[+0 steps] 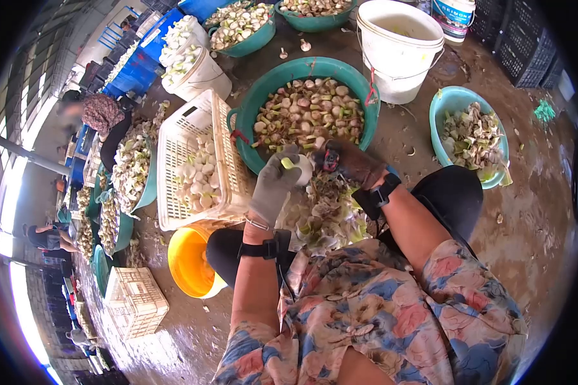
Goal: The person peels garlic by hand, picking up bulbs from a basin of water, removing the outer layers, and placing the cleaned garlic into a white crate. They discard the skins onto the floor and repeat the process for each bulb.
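My left hand (275, 186), in a grey glove, grips a white peeled bulb (300, 168) with a green stub. My right hand (350, 162), in a dark brownish glove, holds a small tool against the bulb; the blade is hard to make out. Both hands hover over a heap of pale peelings (324, 215) on my lap. Just beyond them stands a big teal basin (262, 96) full of unpeeled bulbs. A white plastic crate (176, 147) with peeled white bulbs tilts at the left of the basin.
A yellow bucket (187, 260) sits by my left knee. A white bucket (398, 48) stands behind the basin and a light blue bowl of scraps (446, 102) at right. Other people work at far left among more basins and crates. The floor is wet.
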`<state>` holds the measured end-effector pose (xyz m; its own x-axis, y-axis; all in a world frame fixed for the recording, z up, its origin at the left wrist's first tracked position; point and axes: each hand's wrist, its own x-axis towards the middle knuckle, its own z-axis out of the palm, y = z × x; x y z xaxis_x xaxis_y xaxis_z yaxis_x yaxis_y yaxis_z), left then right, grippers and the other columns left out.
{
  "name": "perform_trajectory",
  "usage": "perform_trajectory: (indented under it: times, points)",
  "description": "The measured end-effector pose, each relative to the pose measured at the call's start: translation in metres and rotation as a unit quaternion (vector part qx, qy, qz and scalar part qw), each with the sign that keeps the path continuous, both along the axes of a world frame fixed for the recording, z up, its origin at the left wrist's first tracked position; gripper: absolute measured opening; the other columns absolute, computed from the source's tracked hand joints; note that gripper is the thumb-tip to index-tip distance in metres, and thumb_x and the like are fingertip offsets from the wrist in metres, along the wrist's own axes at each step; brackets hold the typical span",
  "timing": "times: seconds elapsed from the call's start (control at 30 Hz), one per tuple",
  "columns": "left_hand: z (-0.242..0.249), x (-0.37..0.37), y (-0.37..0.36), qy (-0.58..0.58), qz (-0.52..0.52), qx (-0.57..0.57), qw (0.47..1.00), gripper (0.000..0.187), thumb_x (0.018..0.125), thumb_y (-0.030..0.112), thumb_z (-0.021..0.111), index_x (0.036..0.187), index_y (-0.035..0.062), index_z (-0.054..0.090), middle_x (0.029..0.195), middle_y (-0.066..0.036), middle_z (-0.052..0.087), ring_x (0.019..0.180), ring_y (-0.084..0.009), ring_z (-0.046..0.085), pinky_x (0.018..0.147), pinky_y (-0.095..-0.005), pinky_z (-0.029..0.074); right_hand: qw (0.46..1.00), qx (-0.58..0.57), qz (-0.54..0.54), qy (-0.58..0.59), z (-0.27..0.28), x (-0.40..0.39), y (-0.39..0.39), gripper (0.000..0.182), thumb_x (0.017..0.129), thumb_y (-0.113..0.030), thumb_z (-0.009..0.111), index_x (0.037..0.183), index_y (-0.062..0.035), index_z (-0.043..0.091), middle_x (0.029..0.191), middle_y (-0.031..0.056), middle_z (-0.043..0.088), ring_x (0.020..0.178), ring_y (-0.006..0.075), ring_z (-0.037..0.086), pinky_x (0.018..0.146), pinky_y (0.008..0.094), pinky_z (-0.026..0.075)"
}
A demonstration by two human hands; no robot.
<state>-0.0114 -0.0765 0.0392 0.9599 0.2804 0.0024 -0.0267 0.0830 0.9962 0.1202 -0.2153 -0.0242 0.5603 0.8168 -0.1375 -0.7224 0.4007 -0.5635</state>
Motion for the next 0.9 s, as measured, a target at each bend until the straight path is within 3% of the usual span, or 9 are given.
perform_trajectory:
  times: [0.07,0.1,0.27,0.33,0.4,0.63,0.7,0.83,0.9]
  points:
    - [0.006,0.0,-0.003,0.041,-0.001,0.003,0.999,0.031,0.083,0.001,0.057,0.114,0.0043,0.05,0.111,-0.003,0.051,0.095,-0.0112,0.053,0.08,-0.0238,0.046,0.869,-0.106,-0.02,-0.483,0.007,-0.001,0.002,0.021,0.084,-0.021,0.062,0.076,-0.0021,0.063,0.075,0.0072,0.064,0.065,0.0138,0.059,0.061,0.0288,0.046]
    - [0.008,0.001,-0.004,0.043,-0.01,-0.038,0.998,0.032,0.084,0.002,0.057,0.115,0.0039,0.05,0.11,-0.002,0.052,0.093,-0.0101,0.053,0.079,-0.0229,0.046,0.797,-0.195,0.013,-0.571,0.011,0.0,-0.001,0.02,0.082,-0.02,0.064,0.083,-0.0004,0.062,0.079,0.0063,0.064,0.066,0.012,0.058,0.06,0.0286,0.045]
    - [0.007,0.002,-0.005,-0.006,-0.033,-0.03,0.999,0.031,0.085,0.004,0.058,0.115,0.0028,0.051,0.103,0.0,0.054,0.088,-0.0077,0.054,0.075,-0.0215,0.047,0.887,-0.149,0.017,-0.438,0.005,-0.004,-0.003,0.019,0.082,-0.019,0.065,0.081,-0.0002,0.062,0.074,0.0039,0.063,0.064,0.0102,0.057,0.06,0.0284,0.046]
    - [-0.006,0.002,0.001,0.0,-0.041,-0.069,0.997,0.031,0.082,0.021,0.064,0.105,0.002,0.056,0.12,-0.008,0.052,0.103,-0.0153,0.052,0.085,-0.0288,0.045,0.897,-0.138,0.011,-0.421,-0.002,-0.007,-0.006,0.019,0.082,-0.019,0.065,0.081,-0.0002,0.062,0.072,0.0029,0.062,0.062,0.0098,0.057,0.059,0.0278,0.046]
    - [-0.008,0.003,0.0,-0.008,-0.037,-0.089,0.995,0.03,0.082,0.021,0.064,0.104,0.002,0.056,0.12,-0.009,0.052,0.103,-0.0164,0.052,0.085,-0.0292,0.045,0.979,-0.025,0.029,-0.198,0.012,-0.015,-0.013,0.017,0.083,-0.017,0.063,0.082,0.0003,0.062,0.07,0.0022,0.06,0.063,0.0096,0.057,0.059,0.0268,0.046]
    - [-0.007,0.008,-0.002,-0.005,-0.025,-0.147,0.989,0.03,0.084,0.024,0.062,0.103,0.002,0.055,0.118,-0.012,0.052,0.102,-0.0206,0.054,0.087,-0.036,0.047,0.905,-0.103,0.002,-0.413,0.012,-0.012,-0.011,0.016,0.085,-0.013,0.055,0.08,0.0009,0.062,0.071,0.0036,0.061,0.066,0.0109,0.057,0.06,0.0268,0.047]
    - [-0.013,0.009,0.0,-0.037,-0.051,-0.222,0.973,0.031,0.084,0.026,0.061,0.102,0.0022,0.054,0.117,-0.013,0.053,0.103,-0.0225,0.054,0.089,-0.0383,0.046,0.805,-0.18,-0.067,-0.562,-0.002,-0.007,-0.007,0.013,0.084,-0.009,0.055,0.082,0.0013,0.062,0.072,0.005,0.061,0.065,0.0118,0.056,0.059,0.0273,0.046]
    - [-0.006,0.008,-0.007,-0.088,-0.051,-0.309,0.946,0.031,0.088,0.032,0.054,0.101,0.0032,0.052,0.115,-0.017,0.054,0.107,-0.0273,0.054,0.094,-0.0426,0.042,0.814,-0.306,0.039,-0.491,-0.009,-0.022,-0.006,0.012,0.081,-0.007,0.054,0.081,0.003,0.061,0.071,0.0087,0.061,0.064,0.0133,0.056,0.059,0.0292,0.045]
    - [-0.008,0.012,-0.01,-0.077,0.006,-0.313,0.947,0.033,0.091,0.032,0.047,0.102,0.0012,0.052,0.11,-0.014,0.055,0.099,-0.0259,0.057,0.082,-0.035,0.048,0.927,-0.187,-0.041,-0.321,-0.012,-0.022,0.0,0.014,0.08,-0.01,0.055,0.078,0.003,0.059,0.068,0.0125,0.058,0.061,0.015,0.056,0.059,0.0316,0.044]
